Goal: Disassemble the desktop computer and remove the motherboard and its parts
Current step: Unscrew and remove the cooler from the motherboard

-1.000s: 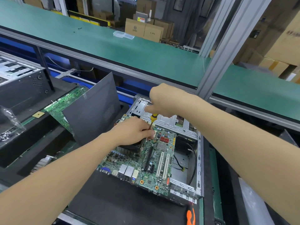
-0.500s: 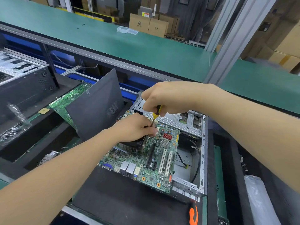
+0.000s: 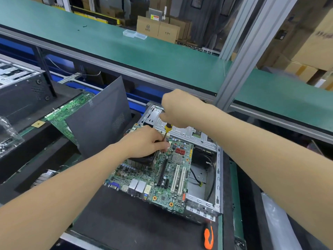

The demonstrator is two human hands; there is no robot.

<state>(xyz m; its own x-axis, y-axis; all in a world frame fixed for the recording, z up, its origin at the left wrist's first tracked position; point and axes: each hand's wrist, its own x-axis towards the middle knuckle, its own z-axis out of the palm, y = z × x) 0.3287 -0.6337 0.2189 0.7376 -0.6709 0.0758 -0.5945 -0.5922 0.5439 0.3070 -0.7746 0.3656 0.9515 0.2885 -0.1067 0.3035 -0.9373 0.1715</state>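
Gripped screwdriver (image 3: 168, 128) by yellow handle w/ R hand (image 3: 180, 109), fingers curled tight round it; pinched shaft low down w/ L hand (image 3: 146, 141), resting on black cooler (image 3: 140, 163); aimed tip at far part of motherboard (image 3: 162, 188), laid flat in open metal case (image 3: 203, 204) on black mat (image 3: 126, 222); noted side panel (image 3: 100, 114) propped just left of case, orange-handled tool (image 3: 208, 237) at mat's near edge.

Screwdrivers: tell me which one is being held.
The yellow-handled screwdriver, gripped by the right hand above the green board in the case. The orange-handled screwdriver lies loose on the black mat, nearer the camera.
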